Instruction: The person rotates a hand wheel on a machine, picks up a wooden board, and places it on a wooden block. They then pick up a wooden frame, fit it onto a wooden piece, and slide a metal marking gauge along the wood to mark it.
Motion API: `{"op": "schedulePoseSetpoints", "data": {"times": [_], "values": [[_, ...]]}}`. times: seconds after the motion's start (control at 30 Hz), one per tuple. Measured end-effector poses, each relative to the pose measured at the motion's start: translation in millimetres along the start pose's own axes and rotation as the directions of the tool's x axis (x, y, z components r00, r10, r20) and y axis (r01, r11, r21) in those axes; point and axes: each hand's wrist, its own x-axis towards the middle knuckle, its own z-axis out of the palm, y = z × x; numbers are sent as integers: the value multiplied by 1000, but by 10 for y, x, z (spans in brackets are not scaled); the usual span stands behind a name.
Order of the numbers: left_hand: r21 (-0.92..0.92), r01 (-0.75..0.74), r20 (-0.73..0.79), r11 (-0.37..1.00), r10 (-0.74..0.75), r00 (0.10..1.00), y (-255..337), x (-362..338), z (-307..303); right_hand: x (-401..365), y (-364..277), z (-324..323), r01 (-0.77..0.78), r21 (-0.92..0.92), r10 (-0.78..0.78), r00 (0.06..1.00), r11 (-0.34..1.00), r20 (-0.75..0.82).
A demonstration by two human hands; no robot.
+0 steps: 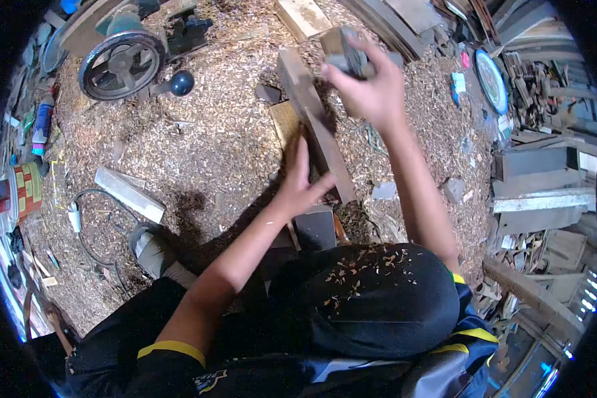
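Observation:
A long wooden bar (322, 136) stands tilted in front of me, running from the upper middle down toward my knees. My left hand (302, 182) rests against its lower left side, thumb and fingers spread apart around it. Behind the bar, to its left, is a yellowish wood piece (284, 122). My right hand (371, 86) is raised to the right of the bar's top, fingers wrapped round a blurred block-like tool (345, 53). The tool is apart from the bar, and its exact kind is unclear.
Wood shavings cover the ground. A handwheel (121, 66) with a dark ball knob (182, 83) is upper left. A pale offcut (130, 194) and a cable (99, 262) lie left. Stacked boards (544, 199) line the right side. Another timber (303, 16) is at the top.

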Motion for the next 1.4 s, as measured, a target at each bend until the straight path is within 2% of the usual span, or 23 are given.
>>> {"op": "schedulePoseSetpoints", "data": {"times": [0.03,0.1,0.13,0.17,0.27,0.33,0.4,0.43,0.5,0.53,0.6,0.73,0.8,0.83,0.9,1.07,1.13,1.2,1.27,1.33,1.4], "values": [[-5,-18,-66,1000,17,998,143,26,-121,-224,75,-91,-12,42,13,1000,999,-22],[-22,49,-196,999,-53,979,236,178,-329,-710,59,-258,-85,82,87,996,993,-29],[-110,-22,-293,994,-11,956,300,321,-412,-944,24,-319,-42,-55,39,998,998,-46],[-105,-45,-350,993,6,937,315,480,-520,-1164,34,-372,-41,-65,39,999,997,-35],[-22,-140,-431,990,117,895,354,1055,-815,-1718,-33,-530,-2,-175,-3,1000,985,-26],[0,-95,-451,995,85,888,454,1427,-959,-1987,-150,-617,12,-174,-13,1000,985,-6],[123,-181,-542,976,219,811,371,1794,-1010,-2174,-243,-670,26,-208,-22,1000,978,20],[119,-182,-541,976,217,813,414,1873,-1021,-2244,-287,-685,5,-203,4,999,979,44],[-96,-73,-418,993,27,908,497,1980,-1047,-2327,-385,-682,-2,-212,21,996,977,87],[-99,-74,-416,992,26,909,528,1992,-1033,-2340,-415,-670,-2,-208,24,995,978,101],[-34,51,-364,998,-60,929,522,1998,-995,-2355,-412,-644,3,-213,18,995,977,99],[-161,17,-368,987,-76,927,280,2120,-981,-2335,-431,-588,7,-232,16,995,973,98],[-295,20,-378,955,-135,916,132,2206,-1001,-2310,-425,-573,6,-239,21,993,971,112],[-295,19,-380,955,-135,915,100,2224,-989,-2297,-421,-568,5,-247,26,992,969,122],[-159,-101,-460,982,17,888,71,2249,-953,-2269,-421,-560,-4,-241,36,991,970,129],[-117,-69,-489,991,3,872,123,2228,-919,-2277,-463,-585,-11,-266,61,982,964,179],[-98,-58,-504,993,1,864,166,2201,-908,-2312,-461,-586,12,-334,54,981,942,189],[19,78,-518,997,-57,854,280,2151,-892,-2268,-469,-608,22,-353,58,975,936,217],[1,54,-519,999,-46,854,279,2158,-888,-2257,-493,-630,26,-373,69,969,928,239],[-15,31,-523,999,-34,852,257,2179,-906,-2260,-511,-631,-153,-264,205,962,952,181],[3,62,-523,998,-51,851,221,2199,-927,-2292,-449,-632,-125,-267,179,965,956,189]]}}
